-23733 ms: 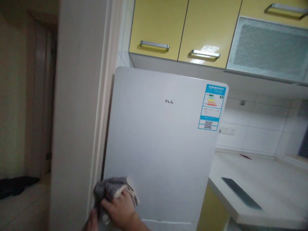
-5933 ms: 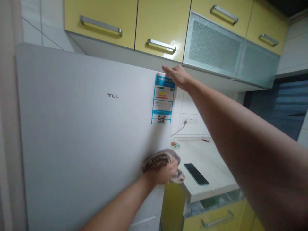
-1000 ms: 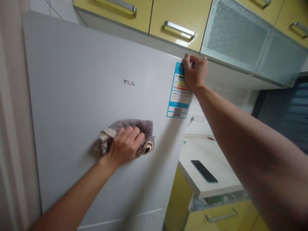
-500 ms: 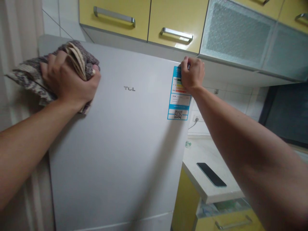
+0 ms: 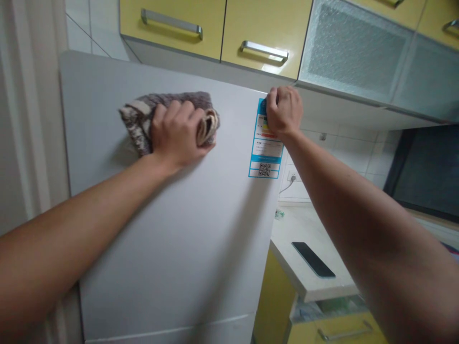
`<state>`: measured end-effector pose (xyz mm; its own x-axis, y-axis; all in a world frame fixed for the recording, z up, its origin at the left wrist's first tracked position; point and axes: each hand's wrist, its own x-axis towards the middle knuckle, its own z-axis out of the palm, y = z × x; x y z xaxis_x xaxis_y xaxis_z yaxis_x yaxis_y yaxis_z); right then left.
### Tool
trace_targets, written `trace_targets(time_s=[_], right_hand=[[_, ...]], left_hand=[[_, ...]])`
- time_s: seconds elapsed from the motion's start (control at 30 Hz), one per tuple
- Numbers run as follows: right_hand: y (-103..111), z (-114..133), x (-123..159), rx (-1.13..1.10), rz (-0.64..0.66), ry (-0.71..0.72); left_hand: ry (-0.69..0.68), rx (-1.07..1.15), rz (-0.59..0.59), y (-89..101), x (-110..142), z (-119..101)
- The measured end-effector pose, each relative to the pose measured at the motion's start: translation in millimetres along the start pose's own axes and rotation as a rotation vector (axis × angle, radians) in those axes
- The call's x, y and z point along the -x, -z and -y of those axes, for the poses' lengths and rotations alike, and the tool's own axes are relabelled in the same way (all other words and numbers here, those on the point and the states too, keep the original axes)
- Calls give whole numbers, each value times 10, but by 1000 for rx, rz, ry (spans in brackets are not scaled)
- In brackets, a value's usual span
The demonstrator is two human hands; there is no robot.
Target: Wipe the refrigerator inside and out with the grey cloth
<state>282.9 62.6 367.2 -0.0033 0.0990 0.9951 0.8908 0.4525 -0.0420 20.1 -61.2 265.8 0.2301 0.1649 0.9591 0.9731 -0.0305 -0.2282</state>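
Observation:
My left hand [image 5: 175,134] grips a folded grey-brown and cream cloth [image 5: 138,126] and presses it against the upper front of a light grey refrigerator door [image 5: 172,229]. The cloth covers the brand lettering. At the door's top right corner, my right hand [image 5: 286,112] has its fingers curled over the edge; their tips are hidden. Just under that hand, a blue and white energy label [image 5: 266,149] with a QR code is stuck to the door, its upper right part covered by the hand.
Yellow wall cabinets [image 5: 265,24] with metal handles hang above the refrigerator, beside a frosted glass cabinet door [image 5: 353,52]. To the right, a dark phone [image 5: 313,259] lies on the pale countertop [image 5: 304,229]. A plug sits in a wall socket [image 5: 292,177]. A curtain [image 5: 36,119] hangs at left.
My left hand has slid the cloth rightward across the door from its upper left edge, covering the brand lettering. My right hand stays at the top right corner.

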Motion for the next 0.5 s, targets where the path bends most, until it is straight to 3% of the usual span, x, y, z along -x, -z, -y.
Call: trace_targets(time_s=[0.13,0.23,0.4,0.5], right_hand=[[14,21,-14,44,24,-24],[9,30,-10,42,5,-30],[17,23,9,28,15,-29],[28,21,25,36,8,-20]], left_hand=[[-339,76,82,-139,94,-543],[-592,218,185,-364,477,-1043],[-1039,411,412,-713,1782,-1809],[-1093,458,512,-712,2549,-1905]])
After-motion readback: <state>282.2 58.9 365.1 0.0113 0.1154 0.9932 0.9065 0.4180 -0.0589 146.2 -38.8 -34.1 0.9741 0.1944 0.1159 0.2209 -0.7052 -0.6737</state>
